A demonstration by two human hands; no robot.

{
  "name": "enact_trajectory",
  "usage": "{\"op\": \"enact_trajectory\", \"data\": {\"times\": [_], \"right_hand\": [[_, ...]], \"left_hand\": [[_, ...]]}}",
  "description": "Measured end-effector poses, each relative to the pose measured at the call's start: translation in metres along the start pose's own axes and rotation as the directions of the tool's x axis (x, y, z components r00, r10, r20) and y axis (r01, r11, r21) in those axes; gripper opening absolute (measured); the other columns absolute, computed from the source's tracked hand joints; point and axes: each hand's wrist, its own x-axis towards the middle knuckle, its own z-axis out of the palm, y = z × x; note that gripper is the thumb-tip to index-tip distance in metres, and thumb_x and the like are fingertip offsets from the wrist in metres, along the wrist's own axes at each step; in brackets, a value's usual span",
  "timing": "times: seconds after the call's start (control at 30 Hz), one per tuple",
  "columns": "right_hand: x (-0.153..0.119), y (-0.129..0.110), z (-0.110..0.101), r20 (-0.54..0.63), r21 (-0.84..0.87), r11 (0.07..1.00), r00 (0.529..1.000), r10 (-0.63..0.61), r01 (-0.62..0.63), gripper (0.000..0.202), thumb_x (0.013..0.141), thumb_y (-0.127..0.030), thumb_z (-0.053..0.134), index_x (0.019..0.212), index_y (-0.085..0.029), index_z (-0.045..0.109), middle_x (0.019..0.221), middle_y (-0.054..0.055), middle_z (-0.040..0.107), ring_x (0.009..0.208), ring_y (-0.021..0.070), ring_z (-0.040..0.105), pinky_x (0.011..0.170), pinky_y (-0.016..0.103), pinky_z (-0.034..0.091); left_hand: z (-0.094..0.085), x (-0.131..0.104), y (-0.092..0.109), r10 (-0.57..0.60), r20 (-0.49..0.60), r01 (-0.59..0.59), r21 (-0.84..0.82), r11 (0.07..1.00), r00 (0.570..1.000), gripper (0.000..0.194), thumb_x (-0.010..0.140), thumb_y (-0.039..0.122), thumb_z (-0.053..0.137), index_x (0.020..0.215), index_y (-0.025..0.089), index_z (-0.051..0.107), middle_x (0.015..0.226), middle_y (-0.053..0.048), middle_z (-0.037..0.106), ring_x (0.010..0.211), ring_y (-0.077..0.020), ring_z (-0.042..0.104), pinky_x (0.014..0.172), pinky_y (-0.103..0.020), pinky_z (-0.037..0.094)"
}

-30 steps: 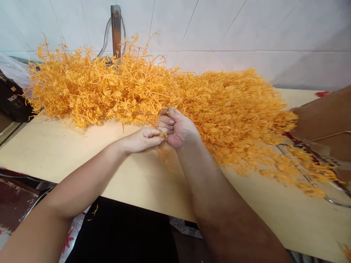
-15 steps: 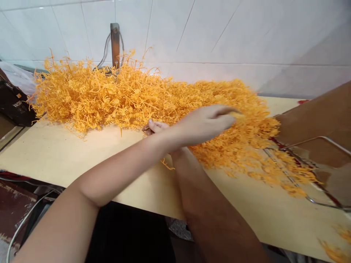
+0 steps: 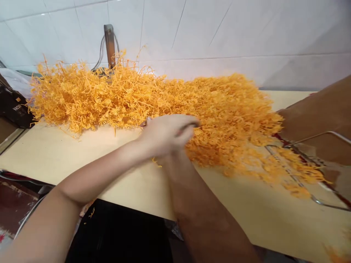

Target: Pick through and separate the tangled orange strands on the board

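My left hand (image 3: pixel 167 133) crosses over my right wrist, in front of the orange pile. It is blurred, with a gap between thumb and fingers and nothing visible in it. My right hand (image 3: pixel 145 123) is mostly hidden behind the left; only fingertips show, drawn together at the pile's lower edge. Whatever they hold is hidden. A heap of thin, branching orange plastic-looking pieces (image 3: pixel 90 95) lies on the left. Flatter orange pieces (image 3: pixel 219 120) spread to the right. One small orange sprig (image 3: pixel 157 162) shows below my wrists.
The pale tabletop (image 3: pixel 109 157) runs along a tiled wall (image 3: pixel 192 33). An upright brown bar (image 3: pixel 110 47) with a cable stands behind the heap. Brown cardboard (image 3: pixel 326 117) and a bent metal wire frame (image 3: pixel 315 201) are at right; a black box (image 3: pixel 15 106) is at left.
My left hand has moved left from above the right-hand pieces and now covers most of my right hand. The view has shifted slightly.
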Motion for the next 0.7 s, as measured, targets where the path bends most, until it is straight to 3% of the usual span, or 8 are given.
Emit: {"op": "enact_trajectory", "data": {"times": [0.07, 0.13, 0.27, 0.43, 0.5, 0.6, 0.7], "right_hand": [[0.001, -0.002, 0.0, -0.049, 0.099, 0.994, 0.998, 0.042, -0.037, 0.046, 0.089, -0.028, 0.022, 0.05, -0.02, 0.045, 0.037, -0.009, 0.032, 0.034, 0.0025, 0.034, 0.033, 0.011, 0.032], [0.001, -0.005, 0.0, -0.082, 0.287, 0.95, 0.985, 0.151, -0.122, 0.036, 0.088, -0.027, 0.035, 0.055, -0.018, 0.046, 0.04, -0.01, 0.034, 0.033, 0.0025, 0.03, 0.032, 0.013, 0.029], [0.0, -0.008, 0.0, -0.082, 0.524, 0.83, 0.959, 0.272, -0.19, 0.029, 0.084, -0.028, 0.05, 0.058, -0.015, 0.045, 0.044, -0.007, 0.036, 0.034, 0.0015, 0.027, 0.033, 0.013, 0.021], [-0.002, -0.005, 0.0, -0.132, 0.487, 0.857, 0.955, 0.265, -0.17, 0.029, 0.082, -0.031, 0.053, 0.059, -0.015, 0.046, 0.045, -0.006, 0.037, 0.036, 0.0012, 0.028, 0.035, 0.014, 0.022], [-0.003, -0.003, 0.001, -0.136, 0.446, 0.88, 0.959, 0.25, -0.166, 0.03, 0.079, -0.034, 0.057, 0.059, -0.014, 0.048, 0.044, -0.007, 0.036, 0.036, 0.0011, 0.029, 0.035, 0.015, 0.023], [-0.003, -0.002, 0.001, -0.141, 0.414, 0.896, 0.961, 0.238, -0.161, 0.03, 0.077, -0.035, 0.059, 0.057, -0.014, 0.049, 0.043, -0.007, 0.036, 0.035, 0.0013, 0.028, 0.035, 0.015, 0.022], [-0.002, -0.002, 0.002, -0.155, 0.381, 0.91, 0.96, 0.234, -0.161, 0.029, 0.078, -0.033, 0.058, 0.057, -0.014, 0.05, 0.043, -0.007, 0.038, 0.035, 0.0015, 0.03, 0.035, 0.015, 0.021]], "left_hand": [[-0.021, -0.028, -0.027, -0.13, -0.041, 0.13, -0.011, 0.992, 0.991, 0.031, 0.074, 0.01, 0.038, 0.089, 0.015, 0.064, 0.09, -0.002, 0.068, 0.081, -0.0124, 0.06, 0.077, -0.024, 0.046], [-0.036, -0.046, -0.055, -0.29, -0.089, 0.297, 0.087, 0.951, 0.953, 0.03, 0.068, 0.008, 0.038, 0.083, 0.014, 0.064, 0.084, -0.003, 0.067, 0.077, -0.0125, 0.059, 0.073, -0.024, 0.046], [-0.041, -0.048, -0.096, -0.428, -0.182, 0.465, 0.301, 0.833, 0.885, 0.033, 0.071, 0.012, 0.04, 0.096, 0.013, 0.062, 0.1, -0.008, 0.063, 0.091, -0.0168, 0.058, 0.082, -0.029, 0.045], [-0.021, -0.026, -0.11, -0.455, -0.121, 0.445, 0.532, 0.721, 0.882, 0.036, 0.074, 0.039, 0.053, 0.097, 0.012, 0.062, 0.103, -0.013, 0.059, 0.095, -0.0245, 0.056, 0.079, -0.033, 0.045], [-0.014, -0.021, -0.113, -0.445, -0.134, 0.437, 0.566, 0.699, 0.886, 0.037, 0.074, 0.042, 0.054, 0.094, 0.013, 0.062, 0.103, -0.013, 0.058, 0.097, -0.0248, 0.055, 0.077, -0.032, 0.045], [-0.012, -0.019, -0.119, -0.409, -0.167, 0.432, 0.518, 0.738, 0.897, 0.03, 0.082, 0.034, 0.042, 0.086, 0.013, 0.063, 0.096, -0.012, 0.06, 0.091, -0.0221, 0.056, 0.074, -0.031, 0.043], [-0.023, -0.023, -0.124, -0.386, -0.161, 0.419, 0.349, 0.838, 0.908, 0.025, 0.081, 0.025, 0.039, 0.074, 0.013, 0.059, 0.084, -0.008, 0.061, 0.078, -0.0164, 0.055, 0.069, -0.029, 0.041]]}}
